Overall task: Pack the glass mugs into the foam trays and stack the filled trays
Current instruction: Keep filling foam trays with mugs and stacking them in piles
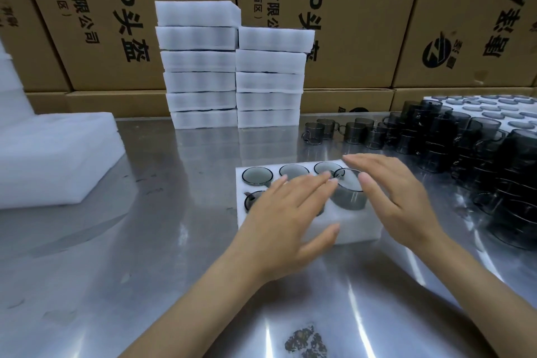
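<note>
Two thick slabs of white foam [52,154] at far left on the steel counter [180,241], one tall pile behind partly cut by the frame edge. Further right, at the back of the counter, two stacks of filled foam trays [232,73] side by side, touching, the left stack higher by one tray. Behind everything, a wall of brown cardboard boxes [363,17] with black printing. Nearer the front, just right of centre, one foam tray [357,227] lying flat, with grey glass mugs sunk in its round pockets: three rims showing along the far row, one [257,176] at the far left corner, another pocket partly seen below it. Over the tray's near left part, the left hand [286,212], palm down, fingers straight and spread, thumb out over the near edge. Between the two hands, one mug [348,193] standing higher than the rest, not fully seated, slightly tilted. Over the tray's right part, the right hand [398,192], also flat and spread, fingers pointing away and leftward, thumb tip just beside the raised mug's rim; actual contact not clear. Neither hand gripping anything. At far right, many loose mugs [453,139] crowded on the counter, some stacked, with a white foam sheet of round pockets [494,113] behind them.
</note>
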{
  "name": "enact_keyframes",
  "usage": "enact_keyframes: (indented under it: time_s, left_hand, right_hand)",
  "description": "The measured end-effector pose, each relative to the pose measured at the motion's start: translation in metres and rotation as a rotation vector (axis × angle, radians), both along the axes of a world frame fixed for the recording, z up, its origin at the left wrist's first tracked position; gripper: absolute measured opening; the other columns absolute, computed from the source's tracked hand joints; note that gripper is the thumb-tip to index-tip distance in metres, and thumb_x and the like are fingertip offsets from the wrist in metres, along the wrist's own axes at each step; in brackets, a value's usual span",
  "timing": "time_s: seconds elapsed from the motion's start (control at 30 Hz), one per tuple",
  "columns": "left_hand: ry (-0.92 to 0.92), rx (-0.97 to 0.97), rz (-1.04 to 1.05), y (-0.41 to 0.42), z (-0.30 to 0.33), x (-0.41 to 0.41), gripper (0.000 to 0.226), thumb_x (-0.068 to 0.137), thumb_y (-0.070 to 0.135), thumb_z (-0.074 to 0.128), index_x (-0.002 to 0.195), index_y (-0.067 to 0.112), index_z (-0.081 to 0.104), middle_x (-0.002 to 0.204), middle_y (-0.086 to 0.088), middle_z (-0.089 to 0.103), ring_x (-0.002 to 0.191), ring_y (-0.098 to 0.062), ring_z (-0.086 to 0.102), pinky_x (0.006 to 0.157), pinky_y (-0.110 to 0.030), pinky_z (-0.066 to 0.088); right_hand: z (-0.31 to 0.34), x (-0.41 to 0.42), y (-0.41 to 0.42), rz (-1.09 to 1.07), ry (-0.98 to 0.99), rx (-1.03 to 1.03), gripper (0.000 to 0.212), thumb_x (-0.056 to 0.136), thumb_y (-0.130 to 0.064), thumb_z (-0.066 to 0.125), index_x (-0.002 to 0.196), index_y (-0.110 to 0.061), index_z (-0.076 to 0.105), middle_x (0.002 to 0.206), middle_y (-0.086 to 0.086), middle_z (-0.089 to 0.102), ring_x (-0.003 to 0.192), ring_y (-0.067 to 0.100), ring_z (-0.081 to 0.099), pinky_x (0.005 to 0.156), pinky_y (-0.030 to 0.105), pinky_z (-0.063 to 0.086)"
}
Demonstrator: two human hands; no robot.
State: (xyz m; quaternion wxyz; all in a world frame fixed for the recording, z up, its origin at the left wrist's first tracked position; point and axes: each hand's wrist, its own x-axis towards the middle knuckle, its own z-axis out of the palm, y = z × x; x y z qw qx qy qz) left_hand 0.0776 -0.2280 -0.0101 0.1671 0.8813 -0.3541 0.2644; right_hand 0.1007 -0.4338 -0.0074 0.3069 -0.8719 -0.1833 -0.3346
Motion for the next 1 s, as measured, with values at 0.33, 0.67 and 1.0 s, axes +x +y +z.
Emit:
enact_keyframes:
  time_s: [0.33,0.67,1.0]
  left_hand:
    - [0.154,0.238,0.030,-0.029,-0.008,0.020,0.075,0.093,0.060,0.031,0.151,0.014,0.019,0.159,0.001,0.014,0.145,-0.011,0.010,0.116,-0.028,-0.004]
    - [0.146,0.325,0.074,-0.033,-0.013,0.015,0.082,0.091,0.062,0.035,0.151,0.009,0.015,0.159,-0.004,0.013,0.146,-0.014,0.008,0.117,-0.034,-0.004]
    - [0.175,0.018,0.210,0.001,-0.009,0.007,0.067,0.093,0.058,0.030,0.150,0.026,0.016,0.159,0.011,0.009,0.145,-0.004,-0.002,0.111,-0.027,-0.014]
  right_hand:
    - [-0.014,0.003,-0.009,0.033,0.295,-0.293,0.043,0.099,-0.025,0.039,0.139,-0.040,0.039,0.145,-0.028,0.033,0.135,-0.013,0.023,0.111,0.019,0.025]
    - [-0.016,0.001,-0.008,0.023,0.336,-0.430,0.047,0.099,-0.034,0.034,0.145,-0.038,0.024,0.148,-0.028,0.019,0.138,-0.013,0.010,0.115,0.017,0.012]
    - [-0.031,-0.002,-0.021,-0.017,0.465,0.292,0.068,0.080,-0.059,0.041,0.141,-0.031,0.040,0.141,-0.021,0.038,0.133,-0.003,0.030,0.109,0.022,0.021]
